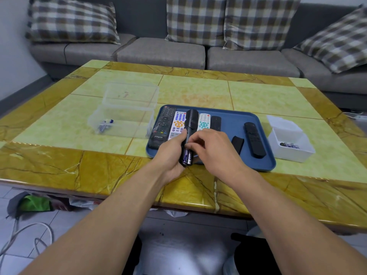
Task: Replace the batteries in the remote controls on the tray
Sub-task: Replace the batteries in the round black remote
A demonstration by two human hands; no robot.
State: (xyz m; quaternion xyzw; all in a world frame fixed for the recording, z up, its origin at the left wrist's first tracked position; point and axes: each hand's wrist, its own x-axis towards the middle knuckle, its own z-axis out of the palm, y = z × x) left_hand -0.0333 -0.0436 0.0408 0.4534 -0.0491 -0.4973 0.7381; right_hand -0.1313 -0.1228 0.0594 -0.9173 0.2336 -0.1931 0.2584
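My left hand point(171, 153) grips a black remote point(191, 124), back side up, above the front edge of the blue tray point(264, 165). Its battery bay is uncovered, and two batteries point(187, 155) with purple labels sit in it. The fingertips of my right hand point(213, 148) press on the top of those batteries. A loose black battery cover point(237, 144) lies on the tray to the right. Several other remotes lie on the tray: a long black one point(163, 126), a white one with orange buttons point(177, 124), a white one with teal buttons point(204, 122) and a slim black one point(254, 138).
A clear plastic box point(127, 110) with a few batteries point(105, 125) stands to the left of the tray. A white box point(290, 139) holding batteries sits to its right. A grey sofa with checked cushions lies beyond the marble table point(79, 169). Cables and bags lie on the floor at left.
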